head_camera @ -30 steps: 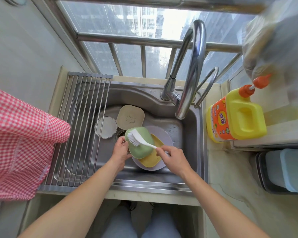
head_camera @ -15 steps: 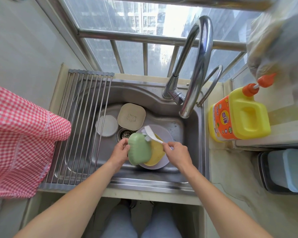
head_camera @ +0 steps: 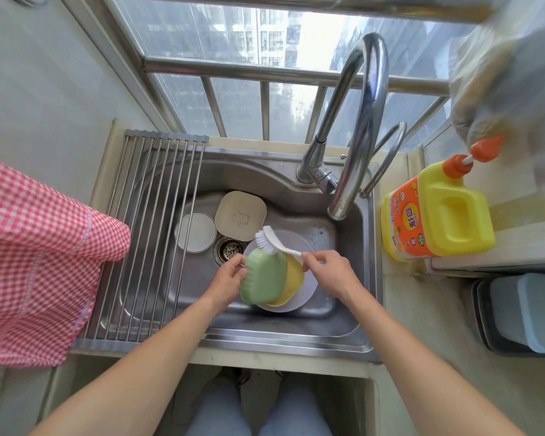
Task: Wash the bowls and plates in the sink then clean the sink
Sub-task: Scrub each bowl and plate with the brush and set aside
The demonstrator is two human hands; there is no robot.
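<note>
Since a moment ago the brush (head_camera: pixel 269 242) has slid from the middle of the green dish (head_camera: pixel 264 277) up to its far edge, and the dish has been tipped up onto its side. The left hand (head_camera: pixel 226 280) curls around the dish's left rim and holds it over the yellow dish (head_camera: pixel 293 278) and the white plate (head_camera: pixel 299 278) stacked in the sink (head_camera: pixel 343 313). The right hand (head_camera: pixel 326 273) pinches the white handle, bristles on the dish's top corner. A beige dish (head_camera: pixel 240 214) and a round white plate (head_camera: pixel 195 231) wait near the drain (head_camera: pixel 229 249).

To scrub well, I would keep the left grip firm so the tilted dish cannot slip, work the bristles around the rim and corners, then turn it to reach the inside. No water runs from the tap (head_camera: pixel 356 127), so a rinse seems due afterwards.
</note>
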